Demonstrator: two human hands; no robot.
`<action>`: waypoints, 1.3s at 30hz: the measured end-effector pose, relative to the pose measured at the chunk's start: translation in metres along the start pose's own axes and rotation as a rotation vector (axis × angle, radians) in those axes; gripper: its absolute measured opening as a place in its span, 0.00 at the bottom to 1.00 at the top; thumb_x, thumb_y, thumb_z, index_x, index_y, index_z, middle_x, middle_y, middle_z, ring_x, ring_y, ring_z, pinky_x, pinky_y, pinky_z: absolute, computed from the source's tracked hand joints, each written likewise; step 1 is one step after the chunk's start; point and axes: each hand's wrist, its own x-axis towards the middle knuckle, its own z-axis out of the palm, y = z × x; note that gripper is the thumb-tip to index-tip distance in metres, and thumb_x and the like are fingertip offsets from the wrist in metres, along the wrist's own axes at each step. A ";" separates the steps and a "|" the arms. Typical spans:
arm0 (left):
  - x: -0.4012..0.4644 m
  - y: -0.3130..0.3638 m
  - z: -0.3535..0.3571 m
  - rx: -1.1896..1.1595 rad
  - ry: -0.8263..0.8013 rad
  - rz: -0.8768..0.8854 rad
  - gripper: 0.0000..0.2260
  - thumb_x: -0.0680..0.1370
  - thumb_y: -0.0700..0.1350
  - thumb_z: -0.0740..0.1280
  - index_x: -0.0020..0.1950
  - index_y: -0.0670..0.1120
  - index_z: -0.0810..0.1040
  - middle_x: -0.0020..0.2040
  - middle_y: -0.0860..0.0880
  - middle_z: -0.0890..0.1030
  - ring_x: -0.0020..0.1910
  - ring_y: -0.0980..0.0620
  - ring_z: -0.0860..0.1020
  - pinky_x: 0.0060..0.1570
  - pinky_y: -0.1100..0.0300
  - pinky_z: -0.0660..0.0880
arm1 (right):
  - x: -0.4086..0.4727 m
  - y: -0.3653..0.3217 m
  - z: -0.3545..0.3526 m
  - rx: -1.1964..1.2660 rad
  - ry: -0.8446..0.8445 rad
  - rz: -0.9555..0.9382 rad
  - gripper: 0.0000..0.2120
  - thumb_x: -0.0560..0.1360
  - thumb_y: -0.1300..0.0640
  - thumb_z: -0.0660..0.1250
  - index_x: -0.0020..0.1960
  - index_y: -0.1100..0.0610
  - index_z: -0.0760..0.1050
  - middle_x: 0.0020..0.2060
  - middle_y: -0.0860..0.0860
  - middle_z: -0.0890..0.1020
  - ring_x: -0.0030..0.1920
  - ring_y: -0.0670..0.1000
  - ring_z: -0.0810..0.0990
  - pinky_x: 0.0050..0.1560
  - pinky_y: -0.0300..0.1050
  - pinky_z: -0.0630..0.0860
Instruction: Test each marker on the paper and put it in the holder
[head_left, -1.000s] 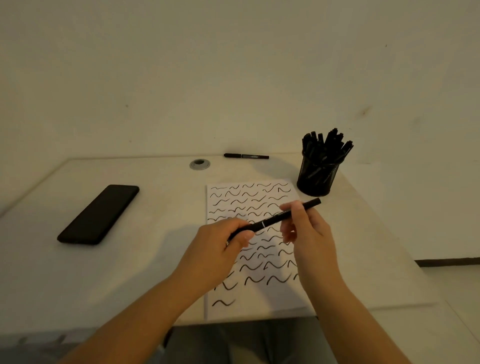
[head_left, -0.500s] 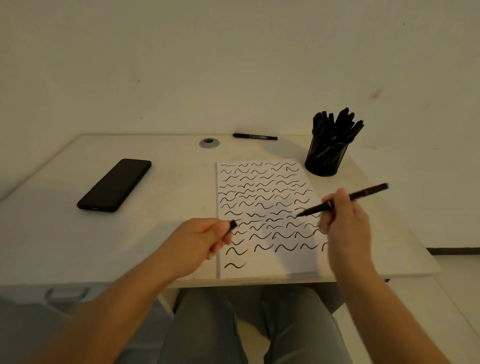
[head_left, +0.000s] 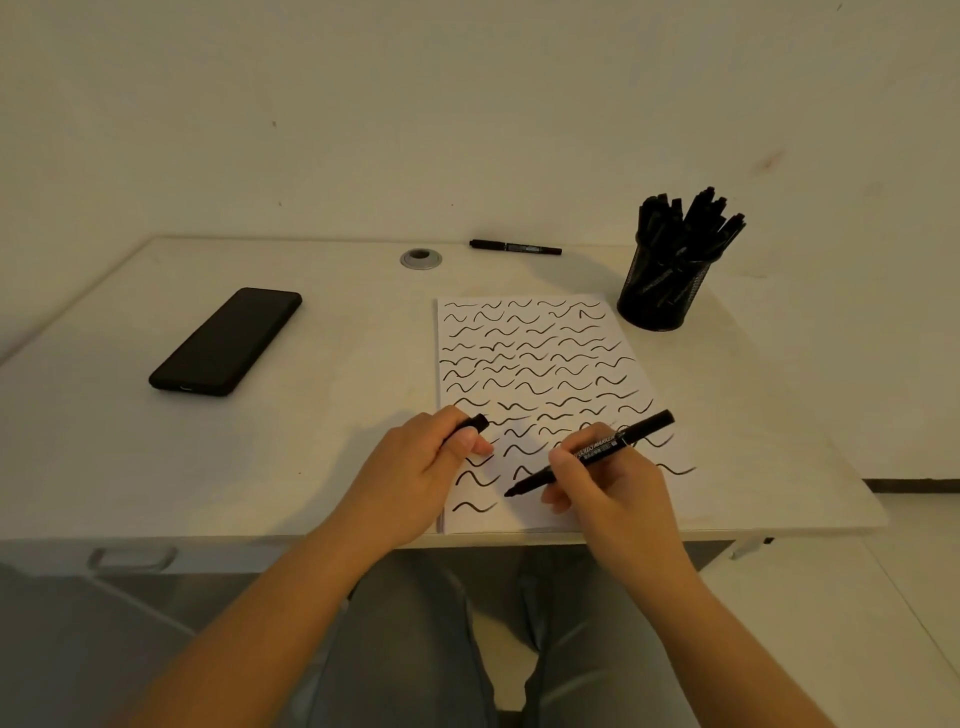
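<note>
My right hand (head_left: 605, 486) grips an uncapped black marker (head_left: 592, 453) like a pen, its tip down at the lower part of the white paper (head_left: 524, 514), beside the last squiggle. My left hand (head_left: 421, 470) holds the marker's black cap (head_left: 475, 423) between curled fingers at the paper's left edge. The paper is covered with rows of black wavy test marks. A black mesh holder (head_left: 662, 291), packed with several black markers, stands at the back right. One more capped marker (head_left: 515, 247) lies near the desk's far edge.
A black phone (head_left: 226, 342) lies on the left of the white desk (head_left: 337, 415). A grey cable grommet (head_left: 421, 258) sits at the back centre. The wall rises right behind the desk. A drawer handle (head_left: 132, 558) and my legs show below the front edge.
My hands pulled the cap off the marker and parted. The right hand swung the marker out to the right, then brought its tip down to the lower paper. The left keeps the cap.
</note>
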 end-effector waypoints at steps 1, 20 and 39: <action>0.000 0.000 0.000 0.003 0.000 -0.002 0.08 0.79 0.53 0.53 0.47 0.59 0.71 0.50 0.56 0.80 0.46 0.58 0.78 0.43 0.58 0.79 | 0.000 0.000 0.000 -0.037 -0.007 -0.006 0.06 0.73 0.51 0.63 0.37 0.47 0.74 0.30 0.46 0.82 0.34 0.43 0.80 0.38 0.30 0.75; -0.013 0.016 0.007 0.119 0.084 0.141 0.15 0.76 0.55 0.55 0.54 0.52 0.76 0.41 0.65 0.71 0.45 0.61 0.73 0.42 0.68 0.70 | 0.002 -0.020 -0.026 0.262 0.233 0.062 0.07 0.76 0.59 0.61 0.40 0.54 0.73 0.26 0.49 0.80 0.26 0.46 0.77 0.28 0.35 0.75; -0.019 0.039 0.012 0.096 0.003 0.164 0.15 0.78 0.56 0.52 0.50 0.51 0.74 0.34 0.61 0.70 0.34 0.60 0.71 0.36 0.73 0.64 | -0.001 -0.022 0.000 0.306 0.014 0.085 0.07 0.75 0.59 0.62 0.39 0.54 0.74 0.26 0.48 0.81 0.26 0.44 0.77 0.29 0.34 0.75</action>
